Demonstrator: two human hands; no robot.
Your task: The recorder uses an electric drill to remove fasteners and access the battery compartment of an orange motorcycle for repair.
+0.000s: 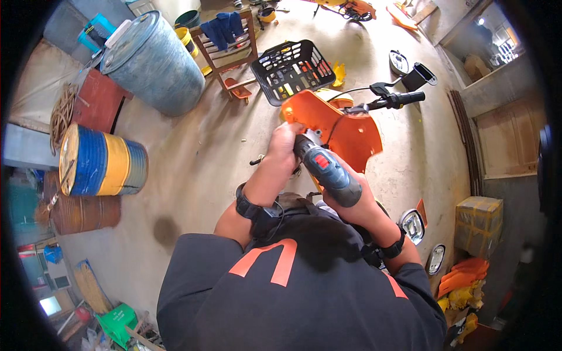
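A blue-grey and black cordless drill [335,176] with a red patch on top is in my right hand [362,205], fingers wrapped around its handle. Its nose points away from me at an orange plastic panel [353,140]. My left hand [285,143] is closed at the panel's left edge, right beside the drill's chuck; what its fingers pinch is hidden. Past the panel sticks out a black handlebar grip [410,99] with a lever and cable. The drill's tip and the fastening point are mostly covered by my hands.
A black plastic crate [293,69] of parts lies ahead, next to a wooden chair [225,52]. Barrels, one large blue [155,67] and one blue-yellow [108,161], stand left. Mirrors [412,227], a taped carton [479,221] and orange panels [462,275] lie right.
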